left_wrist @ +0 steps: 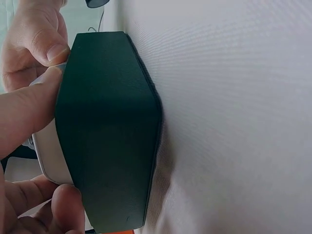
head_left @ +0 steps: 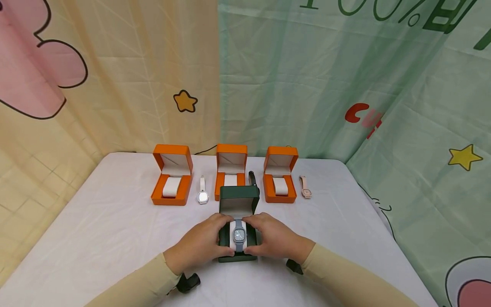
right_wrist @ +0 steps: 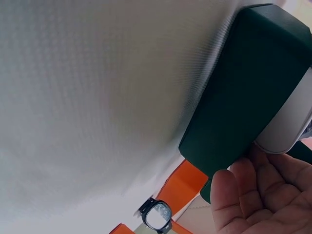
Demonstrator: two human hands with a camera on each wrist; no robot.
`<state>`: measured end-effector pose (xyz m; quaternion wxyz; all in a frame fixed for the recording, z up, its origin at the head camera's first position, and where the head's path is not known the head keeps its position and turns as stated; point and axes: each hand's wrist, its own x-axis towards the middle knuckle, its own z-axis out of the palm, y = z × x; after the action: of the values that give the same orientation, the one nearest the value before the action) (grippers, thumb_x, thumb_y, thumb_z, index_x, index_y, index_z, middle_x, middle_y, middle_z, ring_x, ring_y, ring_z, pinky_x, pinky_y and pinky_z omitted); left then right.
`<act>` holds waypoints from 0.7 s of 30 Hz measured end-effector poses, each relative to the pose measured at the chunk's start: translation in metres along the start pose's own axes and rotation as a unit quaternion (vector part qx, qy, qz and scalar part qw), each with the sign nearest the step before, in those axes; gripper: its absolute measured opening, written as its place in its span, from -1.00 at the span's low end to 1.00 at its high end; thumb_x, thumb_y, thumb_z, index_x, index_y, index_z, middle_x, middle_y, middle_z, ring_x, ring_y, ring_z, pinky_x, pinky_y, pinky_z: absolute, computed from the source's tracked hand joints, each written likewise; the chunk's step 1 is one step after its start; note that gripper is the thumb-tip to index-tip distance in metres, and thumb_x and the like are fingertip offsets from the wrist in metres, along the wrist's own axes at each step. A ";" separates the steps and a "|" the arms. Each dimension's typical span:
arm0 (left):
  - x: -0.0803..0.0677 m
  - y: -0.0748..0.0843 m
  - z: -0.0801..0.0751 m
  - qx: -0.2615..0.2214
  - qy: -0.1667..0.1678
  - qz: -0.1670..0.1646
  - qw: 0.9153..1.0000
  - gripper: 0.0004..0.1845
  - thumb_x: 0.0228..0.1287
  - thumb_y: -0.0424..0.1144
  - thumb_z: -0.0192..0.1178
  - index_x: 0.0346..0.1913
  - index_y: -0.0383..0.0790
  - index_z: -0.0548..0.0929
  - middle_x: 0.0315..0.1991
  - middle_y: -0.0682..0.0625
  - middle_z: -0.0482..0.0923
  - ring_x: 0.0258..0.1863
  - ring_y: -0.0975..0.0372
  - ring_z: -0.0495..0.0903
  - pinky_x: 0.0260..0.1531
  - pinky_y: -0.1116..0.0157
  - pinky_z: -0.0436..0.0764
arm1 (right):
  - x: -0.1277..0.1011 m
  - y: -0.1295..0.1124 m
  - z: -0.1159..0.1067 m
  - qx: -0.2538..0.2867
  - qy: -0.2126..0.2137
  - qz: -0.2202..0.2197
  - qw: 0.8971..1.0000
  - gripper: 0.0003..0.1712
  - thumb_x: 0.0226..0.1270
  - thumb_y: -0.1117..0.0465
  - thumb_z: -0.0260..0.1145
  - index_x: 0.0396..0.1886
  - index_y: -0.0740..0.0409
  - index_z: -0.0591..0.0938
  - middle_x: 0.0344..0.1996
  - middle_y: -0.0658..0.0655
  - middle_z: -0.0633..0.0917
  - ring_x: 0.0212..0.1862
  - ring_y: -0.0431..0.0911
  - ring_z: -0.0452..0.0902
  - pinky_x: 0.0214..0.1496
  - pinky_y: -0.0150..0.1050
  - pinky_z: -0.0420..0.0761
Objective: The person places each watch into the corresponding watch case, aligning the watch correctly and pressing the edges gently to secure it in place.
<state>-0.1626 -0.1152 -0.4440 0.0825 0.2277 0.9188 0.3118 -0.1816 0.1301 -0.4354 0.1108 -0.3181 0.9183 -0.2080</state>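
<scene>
A watch with a blue-grey strap and square dial (head_left: pixel 239 235) is wrapped round a white cushion (head_left: pixel 232 241), seated in an open dark green box (head_left: pixel 238 257) on the white table. From the left, my left hand (head_left: pixel 200 242) grips the cushion with its thumb at the near end and fingers at the far end. My right hand (head_left: pixel 278 237) holds the same cushion from the right in a similar way. In the left wrist view the cushion (left_wrist: pixel 54 158) stands partly above the green box wall (left_wrist: pixel 109 122). Curled fingers (right_wrist: pixel 253 185) meet the cushion's far end in the right wrist view.
Behind stand three open orange boxes, left (head_left: pixel 156 195), middle (head_left: pixel 217 189) and right (head_left: pixel 281 198), each with a white cushion. A white watch (head_left: pixel 203 196), a black watch (head_left: pixel 252 178) and a pink watch (head_left: pixel 305 190) lie beside them. Printed curtains (head_left: pixel 268 85) hang behind the table.
</scene>
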 end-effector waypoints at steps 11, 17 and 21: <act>0.001 -0.004 0.005 0.005 0.006 0.000 1.000 -0.22 0.06 0.02 0.65 0.32 -0.15 0.59 0.17 0.00 0.54 -0.03 0.25 0.58 0.10 0.10 0.69 | 0.003 0.000 0.003 -0.032 -0.008 0.007 0.999 -0.17 0.25 -0.13 0.58 0.45 0.08 0.54 0.29 0.01 0.64 0.29 -0.09 0.48 0.38 -0.15 0.62; 0.001 -0.003 0.005 0.003 0.002 -0.007 1.000 -0.20 0.07 0.04 0.64 0.35 -0.16 0.60 0.12 -0.01 0.51 -0.09 0.26 0.55 0.05 0.14 0.68 | 0.003 0.002 0.005 -0.035 -0.006 0.013 0.999 -0.18 0.25 -0.13 0.58 0.44 0.06 0.56 0.26 0.00 0.60 0.25 -0.12 0.44 0.32 -0.22 0.64; 0.001 -0.002 0.004 0.006 -0.002 -0.011 1.000 -0.18 0.06 0.04 0.64 0.38 -0.17 0.59 0.06 -0.01 0.50 -0.13 0.27 0.53 -0.02 0.17 0.66 | 0.003 0.004 0.007 -0.035 -0.004 0.015 0.999 -0.19 0.24 -0.14 0.58 0.43 0.04 0.58 0.21 0.00 0.55 0.19 -0.15 0.41 0.26 -0.26 0.65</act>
<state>-0.1630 -0.1138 -0.4487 0.0861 0.2186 0.9230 0.3048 -0.1835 0.1286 -0.4432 0.1060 -0.3086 0.9294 -0.1727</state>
